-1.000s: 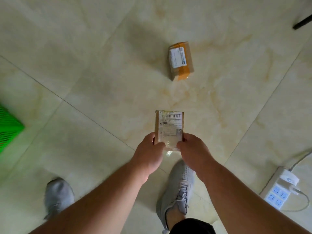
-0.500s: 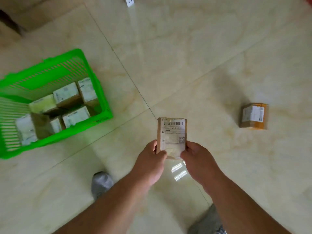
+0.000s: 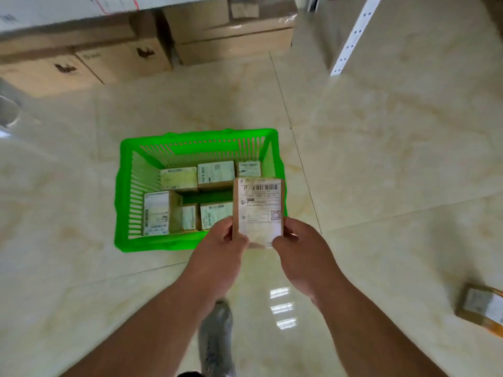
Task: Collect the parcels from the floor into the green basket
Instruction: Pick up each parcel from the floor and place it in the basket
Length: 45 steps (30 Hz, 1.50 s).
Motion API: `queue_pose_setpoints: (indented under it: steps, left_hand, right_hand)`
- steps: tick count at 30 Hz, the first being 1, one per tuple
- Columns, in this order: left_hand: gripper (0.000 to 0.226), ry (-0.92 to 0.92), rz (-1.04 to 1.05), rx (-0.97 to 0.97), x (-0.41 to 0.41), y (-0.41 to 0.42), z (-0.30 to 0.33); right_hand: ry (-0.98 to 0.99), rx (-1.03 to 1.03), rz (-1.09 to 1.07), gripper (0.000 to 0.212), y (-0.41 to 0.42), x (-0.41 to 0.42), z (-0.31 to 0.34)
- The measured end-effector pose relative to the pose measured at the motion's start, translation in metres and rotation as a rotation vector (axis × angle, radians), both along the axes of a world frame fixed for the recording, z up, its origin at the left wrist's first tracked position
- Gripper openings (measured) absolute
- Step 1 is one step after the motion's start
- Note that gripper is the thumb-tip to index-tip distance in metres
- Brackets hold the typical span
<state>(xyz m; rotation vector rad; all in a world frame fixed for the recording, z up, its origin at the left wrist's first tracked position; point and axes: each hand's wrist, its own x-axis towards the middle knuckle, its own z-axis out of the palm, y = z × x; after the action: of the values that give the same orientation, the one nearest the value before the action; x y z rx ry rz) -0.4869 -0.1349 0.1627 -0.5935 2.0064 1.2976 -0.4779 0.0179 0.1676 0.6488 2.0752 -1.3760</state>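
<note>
Pinching the parcel [image 3: 260, 210] by its near corners, both hands [image 3: 223, 248] [image 3: 300, 247] now hold it over the basket's [image 3: 123, 186] right near corner — a second ago the basket sat far left. Release comes next; another parcel [image 3: 481, 308] waits on the floor, right of the grip.

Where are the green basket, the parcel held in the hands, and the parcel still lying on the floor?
green basket [image 3: 123, 191]: head view, on its left slotted wall.
held parcel [image 3: 260, 210]: head view, on its white label.
floor parcel [image 3: 481, 307]: head view, on its label, near the right edge.
</note>
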Motion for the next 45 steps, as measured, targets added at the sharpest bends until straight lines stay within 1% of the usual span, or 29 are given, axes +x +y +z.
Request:
queue_pose_setpoints:
  steps: [4, 9, 11, 15, 17, 20, 22, 24, 26, 28, 30, 33, 36, 37, 38, 40, 42, 44, 45]
  left_hand:
    - [0.038, -0.039, 0.088, -0.049, -0.042, -0.058, -0.027]
    - [0.043, -0.152, 0.108, -0.060, -0.071, -0.103, -0.083]
    - [0.044, -0.190, 0.114, -0.069, -0.074, -0.114, -0.106]
    - [0.037, -0.238, 0.124, -0.093, -0.078, -0.127, -0.141]
    - [0.035, -0.263, 0.128, -0.110, -0.079, -0.130, -0.153]
    - [0.036, -0.244, 0.136, -0.138, -0.082, -0.130, -0.159]
    - [0.046, -0.231, 0.131, -0.199, -0.083, -0.130, -0.158]
    - [0.054, -0.208, 0.131, -0.240, -0.081, -0.130, -0.155]
    - [0.050, -0.178, 0.138, -0.237, -0.077, -0.128, -0.150]
    - [0.043, -0.146, 0.139, -0.219, -0.073, -0.122, -0.141]
    - [0.044, -0.130, 0.123, -0.204, -0.070, -0.115, -0.129]
    - [0.048, -0.127, 0.099, -0.180, -0.064, -0.100, -0.108]
    - [0.046, -0.120, -0.007, -0.167, -0.059, -0.067, -0.089]
    - [0.044, -0.118, -0.049, -0.158, -0.055, -0.053, -0.085]
    - [0.038, -0.123, -0.078, -0.147, -0.050, -0.038, -0.083]
    - [0.013, -0.127, -0.137, -0.129, -0.042, -0.007, -0.082]
    - [0.012, -0.124, -0.186, -0.113, -0.034, 0.027, -0.080]
    - [0.044, -0.133, -0.191, -0.102, -0.021, 0.063, -0.082]
    - [0.050, -0.147, -0.179, -0.097, -0.013, 0.082, -0.085]
  right_hand:
    - [-0.031, 0.051, 0.100, 0.041, -0.066, -0.049, -0.045]
    - [-0.093, 0.099, 0.242, 0.038, -0.117, -0.082, -0.103]
    - [-0.124, 0.112, 0.279, 0.039, -0.130, -0.089, -0.124]
    - [-0.169, 0.149, 0.339, 0.039, -0.145, -0.096, -0.157]
    - [-0.181, 0.169, 0.384, 0.042, -0.149, -0.097, -0.169]
    - [-0.189, 0.163, 0.411, 0.043, -0.151, -0.096, -0.184]
    - [-0.213, 0.150, 0.367, 0.044, -0.151, -0.094, -0.189]
    - [-0.242, 0.137, 0.344, 0.053, -0.152, -0.091, -0.188]
    - [-0.250, 0.128, 0.350, 0.062, -0.148, -0.086, -0.181]
    - [-0.230, 0.142, 0.343, 0.058, -0.139, -0.080, -0.171]
    - [-0.225, 0.157, 0.307, 0.056, -0.127, -0.074, -0.158]
    - [-0.191, 0.118, 0.247, 0.060, -0.103, -0.062, -0.135]
    - [-0.120, 0.096, 0.137, 0.052, -0.063, -0.046, -0.113]
    - [-0.105, 0.108, 0.098, 0.046, -0.047, -0.040, -0.107]
    - [-0.090, 0.122, 0.060, 0.042, -0.029, -0.032, -0.102]
    - [-0.093, 0.138, -0.044, 0.042, 0.007, -0.014, -0.097]
    - [-0.141, 0.120, -0.168, 0.046, 0.045, 0.007, -0.096]
    - [-0.175, 0.108, -0.263, 0.045, 0.084, 0.028, -0.100]
    - [-0.193, 0.122, -0.305, 0.043, 0.106, 0.041, -0.106]
